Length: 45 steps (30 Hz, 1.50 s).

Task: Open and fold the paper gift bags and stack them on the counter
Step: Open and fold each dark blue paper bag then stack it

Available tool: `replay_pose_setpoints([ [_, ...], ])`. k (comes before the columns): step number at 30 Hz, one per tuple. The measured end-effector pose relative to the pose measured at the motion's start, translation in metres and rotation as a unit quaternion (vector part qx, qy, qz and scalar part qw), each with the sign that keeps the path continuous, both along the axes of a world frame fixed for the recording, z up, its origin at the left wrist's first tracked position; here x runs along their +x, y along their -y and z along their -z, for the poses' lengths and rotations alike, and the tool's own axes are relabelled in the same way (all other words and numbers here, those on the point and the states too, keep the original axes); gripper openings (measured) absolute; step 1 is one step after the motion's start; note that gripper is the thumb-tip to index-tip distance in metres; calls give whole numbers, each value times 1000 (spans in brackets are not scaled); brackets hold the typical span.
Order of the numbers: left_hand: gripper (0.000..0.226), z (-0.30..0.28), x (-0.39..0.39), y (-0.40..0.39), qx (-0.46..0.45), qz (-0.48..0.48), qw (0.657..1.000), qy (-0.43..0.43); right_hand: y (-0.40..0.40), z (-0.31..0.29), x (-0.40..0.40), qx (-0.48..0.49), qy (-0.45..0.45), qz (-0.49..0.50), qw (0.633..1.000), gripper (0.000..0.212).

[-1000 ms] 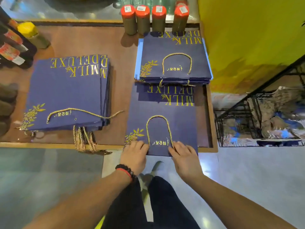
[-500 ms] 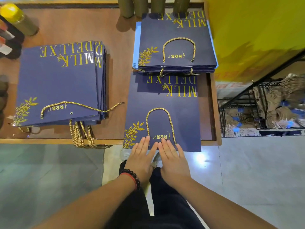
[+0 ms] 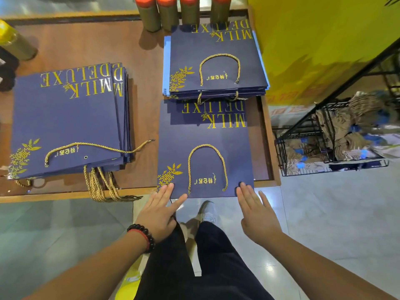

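Lying flat at the desk's (image 3: 65, 197) near right edge, a navy gift bag (image 3: 205, 152) overhangs slightly toward the person, its handle end nearest and its long axis running away from them, gold lettering upside down at the far end. The left hand (image 3: 159, 210) and right hand (image 3: 256, 211), fingers straight and spread apart, press its two near corners. Just beyond, a stack of folded bags (image 3: 216, 61) overlaps its far edge; another stack (image 3: 65, 122) lies to the left.

Red-capped bottles (image 3: 179, 11); black wire rack (image 3: 324, 139)
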<state>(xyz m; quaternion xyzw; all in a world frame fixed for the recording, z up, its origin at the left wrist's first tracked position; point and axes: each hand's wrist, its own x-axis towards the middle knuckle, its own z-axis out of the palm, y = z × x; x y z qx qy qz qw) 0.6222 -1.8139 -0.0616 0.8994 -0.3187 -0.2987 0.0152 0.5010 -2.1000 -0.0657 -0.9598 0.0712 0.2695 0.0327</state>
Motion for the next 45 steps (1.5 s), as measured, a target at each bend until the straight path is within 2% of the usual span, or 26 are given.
replay_pose_setpoints([
  [4, 73, -5, 4, -9, 4, -29, 998, -49, 4, -6, -4, 14, -25, 37, 999, 84],
  [6, 68, -10, 5, -6, -9, -42, 997, -72, -2, -11, -2, 83, -18, 133, 987, 78],
  [7, 63, -14, 7, -1, -30, -75, 993, -90, -7, -17, 1, 134, 1, 202, 970, 77],
  [9, 54, -21, 13, 13, -94, -205, 967, -122, -15, -29, 15, 242, 40, 338, 909, 70],
  [10, 48, -25, 18, 21, -126, -284, 942, -127, -17, -32, 23, 280, 66, 405, 868, 62],
  [12, 31, -30, 31, 34, -171, -420, 883, -119, -14, -39, 40, 315, 107, 526, 782, 39],
  [13, 25, -33, 38, 39, -179, -466, 858, -118, -12, -44, 48, 318, 107, 557, 760, 30],
  [14, 26, -34, 44, 41, -182, -501, 838, -119, -10, -48, 53, 319, 98, 563, 756, 25],
  [17, 29, -36, 60, 38, -192, -564, 789, -153, -2, -56, 54, 312, 72, 503, 803, 34],
  [18, 24, -40, 62, 36, -194, -572, 777, -174, 0, -58, 52, 316, 71, 494, 807, 36],
  [20, 14, -47, 62, 32, -220, -588, 746, -225, 5, -63, 47, 350, 69, 504, 786, 32],
  [22, 14, -53, 55, 29, -245, -598, 723, -246, 7, -68, 39, 381, 62, 506, 771, 23],
  [27, 22, -59, 28, 23, -294, -585, 720, -229, 9, -80, 16, 418, 97, 497, 754, 11],
  [30, 24, -69, 14, 21, -330, -587, 708, -211, 5, -94, 10, 415, 134, 475, 764, 16],
  [32, 27, -72, 10, 17, -350, -582, 706, -202, 4, -99, 7, 421, 158, 473, 757, 14],
  [38, 26, -102, 12, 14, -382, -541, 733, -156, 3, -109, 5, 437, 223, 465, 737, 19],
  [42, 25, -126, 25, 28, -403, -530, 736, -121, 7, -118, 20, 443, 260, 458, 725, 19],
  [45, 24, -137, 42, 40, -420, -532, 724, -124, 14, -129, 39, 437, 277, 451, 727, 18],
])
